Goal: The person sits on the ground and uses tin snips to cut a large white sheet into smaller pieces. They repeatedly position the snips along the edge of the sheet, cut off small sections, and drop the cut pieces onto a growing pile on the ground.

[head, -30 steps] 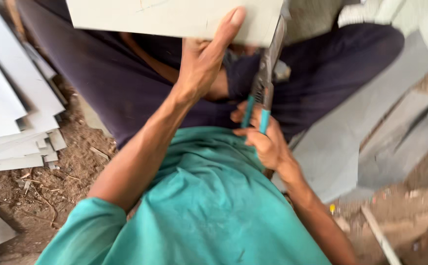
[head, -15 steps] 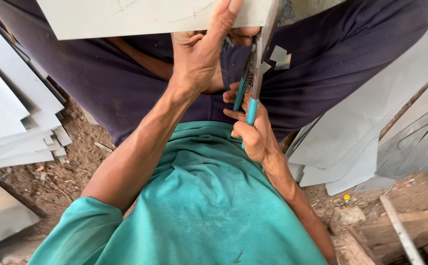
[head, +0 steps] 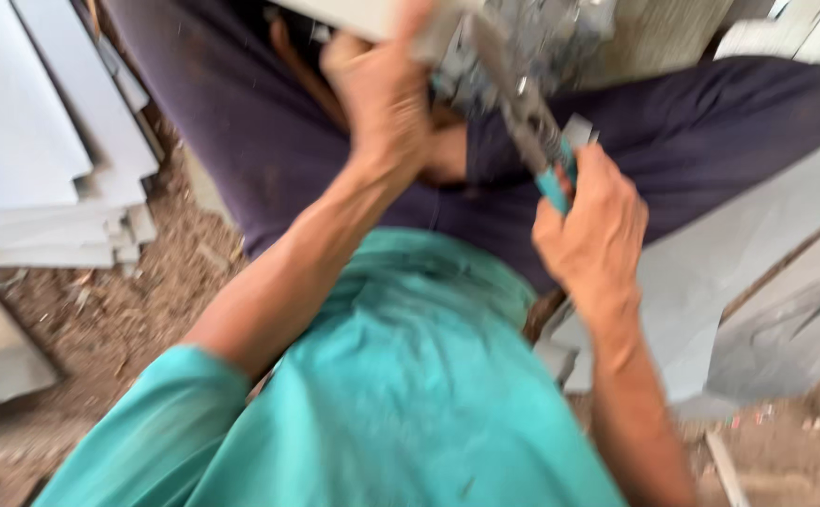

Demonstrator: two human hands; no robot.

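- Your left hand (head: pixel 386 89) is closed around the lower edge of a flat pale grey tile piece (head: pixel 354 14), held up at the top of the view over your lap
- Your right hand (head: pixel 590 225) is clenched around the teal-handled metal pliers (head: pixel 527 127); the tool's head sits against the tile's edge, just right of your left hand
- Progress, as a judgement: nibbling of the tile edge looks under way, not finished; the edge by the tool looks rough and speckled, and small grey offcuts (head: pixel 579 131) show near the handles
- A stack of flat pale grey tiles (head: pixel 44 160) lies on the dirt floor (head: pixel 100 310) to your left; larger grey slabs (head: pixel 767 282) lean at your right
- Hard to make out: the view is motion-blurred, most of the held tile is cut off by the top margin, and the pliers' head is smeared, so you cannot tell whether it is biting or merely resting there
- How much of the edge remains to trim is not visible
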